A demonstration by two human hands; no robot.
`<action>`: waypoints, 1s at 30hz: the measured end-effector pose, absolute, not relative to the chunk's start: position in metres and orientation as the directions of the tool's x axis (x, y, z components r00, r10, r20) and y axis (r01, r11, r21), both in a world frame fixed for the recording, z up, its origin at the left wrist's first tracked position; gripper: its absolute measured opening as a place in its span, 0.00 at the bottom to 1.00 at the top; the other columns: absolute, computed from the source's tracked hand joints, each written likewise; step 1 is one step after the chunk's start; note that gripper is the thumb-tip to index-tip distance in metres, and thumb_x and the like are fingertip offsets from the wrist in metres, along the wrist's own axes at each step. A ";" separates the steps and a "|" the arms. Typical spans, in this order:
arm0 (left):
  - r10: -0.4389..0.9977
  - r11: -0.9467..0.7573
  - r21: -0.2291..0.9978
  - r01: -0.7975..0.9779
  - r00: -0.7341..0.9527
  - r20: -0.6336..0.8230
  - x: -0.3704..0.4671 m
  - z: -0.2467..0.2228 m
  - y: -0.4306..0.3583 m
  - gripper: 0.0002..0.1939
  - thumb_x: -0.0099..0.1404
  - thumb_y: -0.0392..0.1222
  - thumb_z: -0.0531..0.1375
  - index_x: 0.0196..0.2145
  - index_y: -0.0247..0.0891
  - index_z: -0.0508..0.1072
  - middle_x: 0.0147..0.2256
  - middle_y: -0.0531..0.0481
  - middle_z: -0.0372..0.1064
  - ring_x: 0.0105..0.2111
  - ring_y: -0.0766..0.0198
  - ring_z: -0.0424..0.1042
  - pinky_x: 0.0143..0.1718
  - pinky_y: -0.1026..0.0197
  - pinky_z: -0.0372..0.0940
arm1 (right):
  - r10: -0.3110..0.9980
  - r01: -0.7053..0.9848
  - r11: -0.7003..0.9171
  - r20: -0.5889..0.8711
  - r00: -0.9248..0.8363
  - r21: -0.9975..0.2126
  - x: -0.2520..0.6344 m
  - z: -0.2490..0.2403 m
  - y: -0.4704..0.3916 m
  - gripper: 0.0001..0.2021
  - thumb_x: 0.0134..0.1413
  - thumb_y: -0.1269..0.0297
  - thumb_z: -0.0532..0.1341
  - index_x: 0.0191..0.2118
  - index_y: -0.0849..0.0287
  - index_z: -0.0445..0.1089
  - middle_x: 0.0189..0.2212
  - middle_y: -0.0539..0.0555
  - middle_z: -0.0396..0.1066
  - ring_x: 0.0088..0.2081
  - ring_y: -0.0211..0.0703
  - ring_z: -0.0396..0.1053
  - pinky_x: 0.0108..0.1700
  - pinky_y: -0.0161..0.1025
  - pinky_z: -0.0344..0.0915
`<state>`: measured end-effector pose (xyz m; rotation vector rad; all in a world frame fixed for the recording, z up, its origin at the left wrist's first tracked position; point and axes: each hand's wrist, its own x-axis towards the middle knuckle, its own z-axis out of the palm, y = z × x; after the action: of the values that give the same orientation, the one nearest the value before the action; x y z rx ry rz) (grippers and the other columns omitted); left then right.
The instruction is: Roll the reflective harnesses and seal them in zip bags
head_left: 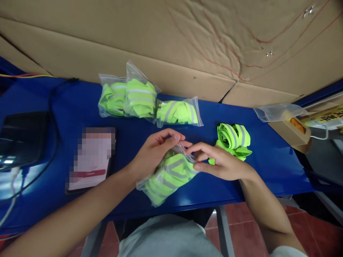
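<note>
A clear zip bag [168, 178] with a folded neon-yellow reflective strap inside is tilted over the table's front part. My left hand [158, 148] pinches the bag's upper edge near its left corner. My right hand [217, 160] grips the same zip edge at its right end, thumb below and fingers above. Just behind my right hand lies a loose rolled neon-yellow reflective strap [233, 137], partly hidden by that hand. Further back, against the cardboard, rest several filled zip bags, among them one standing upright [141, 96] and a smaller one lying flat [177, 112].
A phone with a blurred screen [89, 157] lies left on the blue table [128, 142]. Beyond it are a black device [23, 137] and cables. Cardboard panels [150, 39] wall the back. At right sit an unfilled plastic bag [278, 111] and a small cardboard box [292, 134].
</note>
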<state>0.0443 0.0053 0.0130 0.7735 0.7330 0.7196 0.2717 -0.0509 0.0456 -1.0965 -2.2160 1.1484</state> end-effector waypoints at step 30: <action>0.678 0.413 0.906 0.088 0.634 -0.371 0.039 0.009 0.007 0.19 0.62 0.59 0.69 0.38 0.39 0.86 0.38 0.44 0.83 0.37 0.57 0.80 0.39 0.62 0.72 | 0.713 0.383 0.375 -0.002 -0.701 -0.844 0.287 0.046 -0.038 0.11 0.68 0.61 0.64 0.33 0.59 0.77 0.34 0.52 0.73 0.38 0.38 0.67 0.47 0.40 0.62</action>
<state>0.0390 0.0070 0.0094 1.1030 0.8299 0.4298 0.2866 -0.0385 0.0459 -0.9557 -2.2767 1.2520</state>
